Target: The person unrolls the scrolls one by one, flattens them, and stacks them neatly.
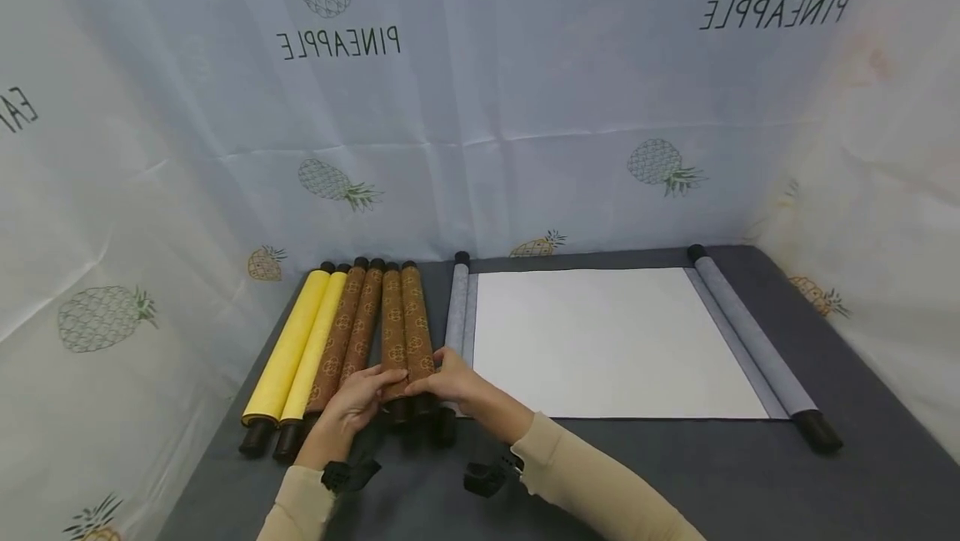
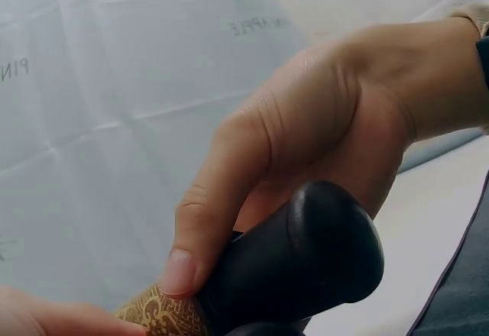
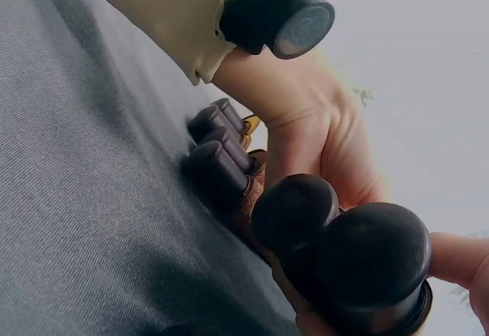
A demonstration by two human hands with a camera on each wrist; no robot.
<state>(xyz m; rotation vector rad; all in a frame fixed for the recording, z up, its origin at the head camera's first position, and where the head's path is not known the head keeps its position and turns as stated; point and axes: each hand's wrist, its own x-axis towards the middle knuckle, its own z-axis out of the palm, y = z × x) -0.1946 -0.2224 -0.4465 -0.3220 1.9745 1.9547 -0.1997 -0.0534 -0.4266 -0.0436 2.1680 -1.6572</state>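
An unrolled scroll, white with grey borders, is lying across the dark table at about 3 o'clock from the hands. Six rolled scrolls are lying side by side at 10 o'clock. Both the left hand and right hand are curling around the near end of the rightmost brown scroll, gripping it.

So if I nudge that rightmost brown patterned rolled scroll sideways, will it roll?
Probably: the brown patterned rolled scroll is round with dark knob ends. Likely stiff along its rod. Neighbouring brown rolls block it leftward; both hands steady it.
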